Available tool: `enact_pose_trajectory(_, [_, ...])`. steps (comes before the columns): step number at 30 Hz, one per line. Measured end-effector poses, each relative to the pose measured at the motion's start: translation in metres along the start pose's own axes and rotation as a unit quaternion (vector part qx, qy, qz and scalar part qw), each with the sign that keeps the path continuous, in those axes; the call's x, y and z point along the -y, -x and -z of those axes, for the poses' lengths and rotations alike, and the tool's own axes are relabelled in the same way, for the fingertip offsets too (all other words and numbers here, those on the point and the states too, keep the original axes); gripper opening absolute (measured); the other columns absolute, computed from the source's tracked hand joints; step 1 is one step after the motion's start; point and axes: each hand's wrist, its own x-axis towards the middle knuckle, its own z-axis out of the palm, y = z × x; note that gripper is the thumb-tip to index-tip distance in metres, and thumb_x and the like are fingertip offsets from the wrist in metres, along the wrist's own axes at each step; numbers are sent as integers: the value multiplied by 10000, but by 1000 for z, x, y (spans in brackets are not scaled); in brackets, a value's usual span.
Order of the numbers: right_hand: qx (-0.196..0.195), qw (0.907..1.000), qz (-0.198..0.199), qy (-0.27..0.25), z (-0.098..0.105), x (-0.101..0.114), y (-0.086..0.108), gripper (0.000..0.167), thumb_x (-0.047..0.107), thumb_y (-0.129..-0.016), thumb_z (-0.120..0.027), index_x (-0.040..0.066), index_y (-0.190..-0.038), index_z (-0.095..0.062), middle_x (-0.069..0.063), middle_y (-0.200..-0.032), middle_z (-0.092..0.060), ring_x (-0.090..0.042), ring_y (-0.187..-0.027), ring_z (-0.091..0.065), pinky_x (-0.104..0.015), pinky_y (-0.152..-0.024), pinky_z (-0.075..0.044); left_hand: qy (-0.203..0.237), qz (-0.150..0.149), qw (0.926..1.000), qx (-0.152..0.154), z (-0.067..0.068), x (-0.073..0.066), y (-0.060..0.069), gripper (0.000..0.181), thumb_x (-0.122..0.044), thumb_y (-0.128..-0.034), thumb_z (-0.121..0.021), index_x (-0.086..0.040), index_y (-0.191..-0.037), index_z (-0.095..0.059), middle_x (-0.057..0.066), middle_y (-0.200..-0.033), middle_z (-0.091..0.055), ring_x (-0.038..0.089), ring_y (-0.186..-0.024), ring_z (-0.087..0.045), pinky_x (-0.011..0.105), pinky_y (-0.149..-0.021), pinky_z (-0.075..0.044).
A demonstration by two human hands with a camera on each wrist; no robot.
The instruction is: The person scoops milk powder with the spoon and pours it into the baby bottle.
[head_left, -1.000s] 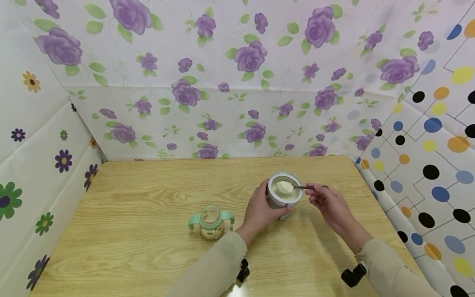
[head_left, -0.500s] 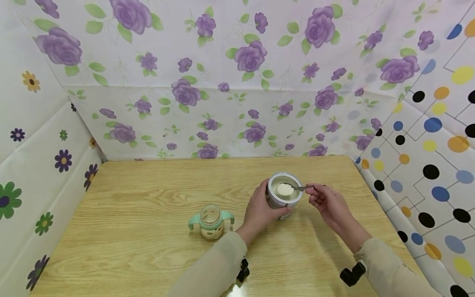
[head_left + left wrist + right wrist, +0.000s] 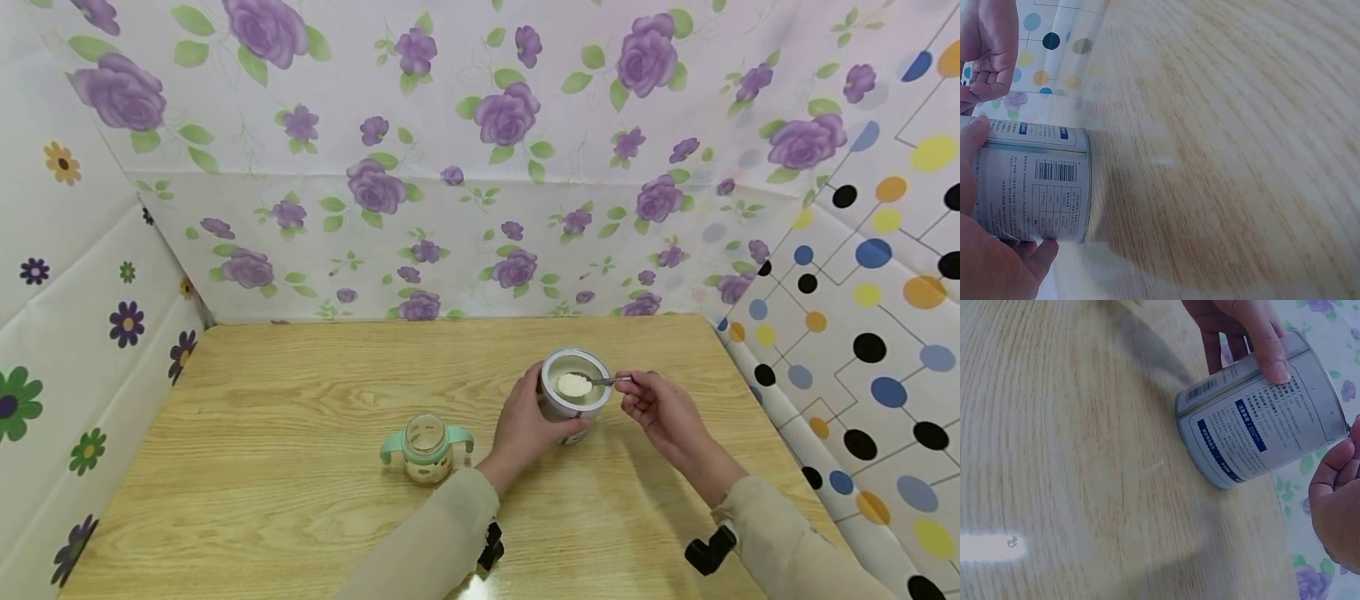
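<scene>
My left hand [image 3: 527,422] grips a silver can [image 3: 1260,419] from its left side, the thumb across the near side of the printed wall. The can's open mouth faces up in the head view, and pale powder shows in it. My right hand [image 3: 670,421] pinches the handle of a metal spoon [image 3: 617,380] just right of the rim. A mound of pale powder [image 3: 574,384] sits on the spoon's bowl, within the can's mouth. In the left wrist view, the right hand's fingers are curled beside the can's top. Whether the can's base touches the table cannot be told.
A clear baby bottle [image 3: 427,462] with a mint-green collar and two handles stands open-topped left of my left forearm. The wooden table [image 3: 300,375] ends at a flowered cloth behind [image 3: 450,242] and a dotted cloth [image 3: 870,350] on the right.
The right hand and spoon have shifted slightly left over the can. The powder heap on the spoon looks flatter than a second ago. The left hand, can and bottle stay put.
</scene>
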Motion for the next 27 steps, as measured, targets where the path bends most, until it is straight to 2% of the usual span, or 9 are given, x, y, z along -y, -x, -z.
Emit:
enact_pose_trajectory(19, [-122, 9999, -56, 16, 1, -1, 1, 399, 161, -1173, -437, 63, -1045, -801, 0, -925, -806, -65, -779, -688, -202, -770, -575, -17, 68, 10000, 32, -1, 0, -2, 1014, -405, -788, -977, -242, -1617, -417, 20, -1493, -574, 238, -1373, -558, 498, -1130, -476])
enact_pose_trajectory(27, [-164, 9998, -104, -89, 1, -1, 1, 394, 168, -1174, -439, 59, -1048, -797, -3, -932, -804, -70, -791, -687, -200, -773, -575, -74, 174, 9998, 61, 0, 1, -1, 1145, -440, -771, -981, -245, -1683, -315, 56, -1560, -528, 279, -1424, -517, 535, -1147, -456])
